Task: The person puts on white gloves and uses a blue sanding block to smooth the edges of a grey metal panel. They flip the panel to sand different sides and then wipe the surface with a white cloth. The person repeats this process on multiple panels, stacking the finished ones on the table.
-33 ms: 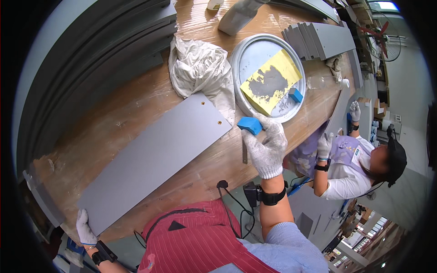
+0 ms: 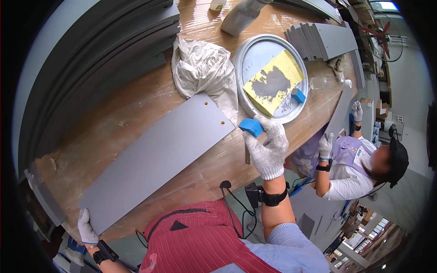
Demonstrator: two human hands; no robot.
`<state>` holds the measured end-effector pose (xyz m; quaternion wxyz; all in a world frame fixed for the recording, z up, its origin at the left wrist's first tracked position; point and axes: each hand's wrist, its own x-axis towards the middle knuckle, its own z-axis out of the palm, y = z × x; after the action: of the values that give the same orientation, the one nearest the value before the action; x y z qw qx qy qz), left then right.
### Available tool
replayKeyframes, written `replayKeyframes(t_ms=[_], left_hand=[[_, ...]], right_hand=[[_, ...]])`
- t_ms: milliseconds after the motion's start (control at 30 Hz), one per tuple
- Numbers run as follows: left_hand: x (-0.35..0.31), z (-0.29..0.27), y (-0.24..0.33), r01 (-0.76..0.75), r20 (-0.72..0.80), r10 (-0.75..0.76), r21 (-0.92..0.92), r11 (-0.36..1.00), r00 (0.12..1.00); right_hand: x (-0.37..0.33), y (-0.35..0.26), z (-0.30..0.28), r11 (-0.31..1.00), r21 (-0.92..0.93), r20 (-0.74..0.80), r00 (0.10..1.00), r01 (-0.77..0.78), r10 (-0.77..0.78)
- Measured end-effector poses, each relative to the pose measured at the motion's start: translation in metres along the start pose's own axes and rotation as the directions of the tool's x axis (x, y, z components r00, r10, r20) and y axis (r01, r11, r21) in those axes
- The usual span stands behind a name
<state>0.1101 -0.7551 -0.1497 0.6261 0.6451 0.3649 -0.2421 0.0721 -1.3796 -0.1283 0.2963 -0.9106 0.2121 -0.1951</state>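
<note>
A long grey panel [image 2: 154, 159] lies slantwise on the wooden table, with two brass-coloured holes at its far right end. At its near left corner, my gloved left hand [image 2: 86, 227] grips the edge; the thumb side shows and some fingers are hidden. Between the thumb and fingers of my gloved right hand [image 2: 269, 148] is a blue block [image 2: 251, 127], held just off the panel's right end. A thin metal strip [image 2: 247, 154] sticks out below that hand; its other end is hidden. Beyond it, a round grey lid [image 2: 248, 59] carries a yellow sheet [image 2: 287, 61] smeared with grey paste and a second blue block [image 2: 298, 95].
A crumpled white cloth [image 2: 202, 66] lies beside the lid. Stacked grey panels [image 2: 114, 45] rise at far left, and more grey pieces [image 2: 334, 41] stand at far right. A grey bottle [image 2: 241, 18] is at the back. A co-worker [image 2: 348, 159] in white gloves stands at right.
</note>
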Motion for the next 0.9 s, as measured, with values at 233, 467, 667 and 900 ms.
replayKeyframes(t_ms=[233, 467, 667, 900], left_hand=[[-0.004, 0.004, 0.008, -0.037, 0.048, 0.037, -0.005, 0.999, 0.998], [-0.006, 0.006, 0.011, -0.024, -0.006, 0.024, 0.024, 0.999, 1.0], [-0.007, 0.008, 0.009, -0.015, 0.005, 0.015, -0.004, 1.0, 1.0], [-0.007, 0.008, 0.009, -0.019, 0.02, 0.02, -0.036, 0.999, 1.0]], right_hand=[[-0.001, -0.002, 0.008, 0.989, -0.048, 0.008, 0.99, 0.141, -0.14], [-0.002, -0.002, 0.01, 0.988, -0.066, -0.011, 0.99, 0.14, -0.141], [-0.004, -0.003, 0.012, 0.996, -0.054, -0.035, 0.997, 0.069, -0.071], [-0.005, 0.001, 0.013, 0.997, -0.069, -0.098, 0.994, 0.046, -0.053]])
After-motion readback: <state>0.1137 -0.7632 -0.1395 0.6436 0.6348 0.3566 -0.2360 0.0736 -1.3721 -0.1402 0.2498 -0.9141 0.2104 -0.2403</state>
